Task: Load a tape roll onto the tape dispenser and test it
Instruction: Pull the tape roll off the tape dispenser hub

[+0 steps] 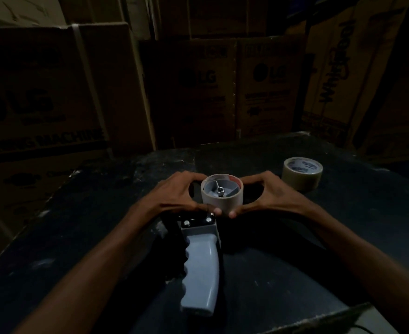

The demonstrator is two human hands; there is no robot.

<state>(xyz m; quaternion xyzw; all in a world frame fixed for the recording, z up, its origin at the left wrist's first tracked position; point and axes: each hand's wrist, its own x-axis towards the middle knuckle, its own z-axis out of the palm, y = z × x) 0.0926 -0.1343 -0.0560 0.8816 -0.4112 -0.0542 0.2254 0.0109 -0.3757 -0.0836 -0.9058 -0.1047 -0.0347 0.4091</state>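
Left hand [174, 194] and right hand [271, 192] curl fingers around the tape roll [221, 197] seated between them on the tape dispenser [200, 261]; uneven pressure could jam it crooked.

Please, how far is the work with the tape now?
Done: one beige tape roll sits around the grey dispenser hub. In hand: left hand and right hand grip that roll. Left: threading and testing. A second beige roll lies aside.
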